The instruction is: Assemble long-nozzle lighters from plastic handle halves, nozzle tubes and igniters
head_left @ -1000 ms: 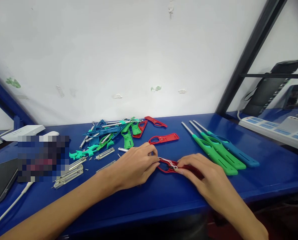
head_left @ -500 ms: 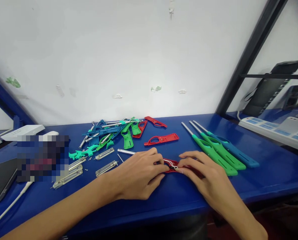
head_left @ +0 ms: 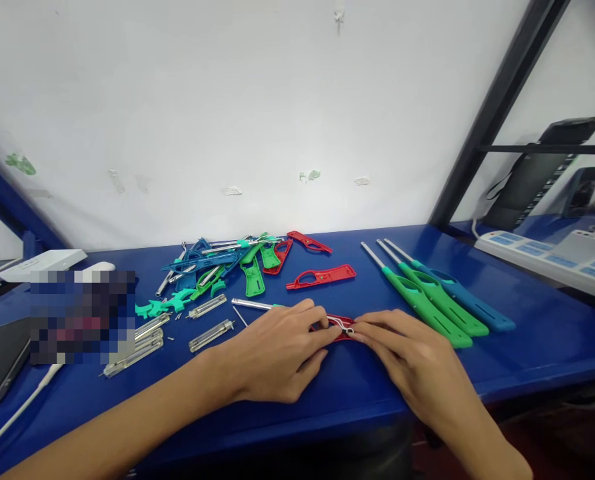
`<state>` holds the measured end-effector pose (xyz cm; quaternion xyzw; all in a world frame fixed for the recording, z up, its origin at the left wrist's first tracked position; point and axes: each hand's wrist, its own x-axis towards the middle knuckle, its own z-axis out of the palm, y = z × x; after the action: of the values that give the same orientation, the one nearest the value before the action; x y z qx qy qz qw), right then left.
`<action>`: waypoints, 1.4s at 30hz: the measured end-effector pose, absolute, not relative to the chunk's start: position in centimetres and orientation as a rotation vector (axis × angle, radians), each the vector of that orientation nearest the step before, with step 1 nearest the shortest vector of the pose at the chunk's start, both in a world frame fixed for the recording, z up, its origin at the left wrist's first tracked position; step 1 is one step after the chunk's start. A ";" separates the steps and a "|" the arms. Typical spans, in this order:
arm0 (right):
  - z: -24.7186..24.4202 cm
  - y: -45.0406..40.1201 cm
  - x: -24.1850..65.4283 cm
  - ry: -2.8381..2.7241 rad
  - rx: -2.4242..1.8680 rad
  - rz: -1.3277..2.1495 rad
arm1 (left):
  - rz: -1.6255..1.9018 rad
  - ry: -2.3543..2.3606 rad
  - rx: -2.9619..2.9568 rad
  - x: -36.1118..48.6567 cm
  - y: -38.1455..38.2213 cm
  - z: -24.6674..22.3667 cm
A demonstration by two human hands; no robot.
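Note:
A red lighter casing half (head_left: 336, 336) lies on the blue table with a metal tube (head_left: 250, 304) reaching out of it to the left. My left hand (head_left: 282, 350) is closed over the casing's left part, its fingers pressing on it. At the casing's right end, the fingertips of my right hand (head_left: 402, 347) pinch together at a thin white wire (head_left: 346, 329) that curves inside the casing. My right hand covers the rest of that end. Just behind lies another red casing half (head_left: 330, 275).
Three assembled long lighters (head_left: 434, 297) lie to the right. Left of my hands are clear fuel tanks (head_left: 211, 335), teal triggers (head_left: 177, 301) and a pile of green and blue casing parts (head_left: 252, 277). A power strip (head_left: 547, 260) stands far right, a dark phone (head_left: 2, 360) far left.
My right hand's fingers have drawn closer together and lower over the wire and casing end. My left hand stays in place on the casing.

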<state>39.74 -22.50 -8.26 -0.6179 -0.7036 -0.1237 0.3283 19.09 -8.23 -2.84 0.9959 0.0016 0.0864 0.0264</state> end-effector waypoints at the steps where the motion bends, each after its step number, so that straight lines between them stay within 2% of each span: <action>1: -8.3 -22.6 39.7 -1.856 -1.618 -0.337 | 0.259 0.013 3.072 19.1 -8.3 -2.8; 11: -8.2 -22.9 39.7 -1.913 -1.653 -0.396 | 0.222 0.066 3.063 19.3 -8.6 -2.6; 18: -8.2 -23.1 39.8 -1.896 -1.674 -0.301 | 0.236 0.080 3.049 19.3 -8.6 -2.7; 42: -8.0 -23.0 39.2 -1.845 -1.657 -0.290 | 0.250 0.109 2.987 19.1 -8.5 -3.0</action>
<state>39.25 -22.97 -7.98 -0.6294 -0.7008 -0.1103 0.3171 19.15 -8.47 -2.97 0.9933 0.0362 0.0831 0.0711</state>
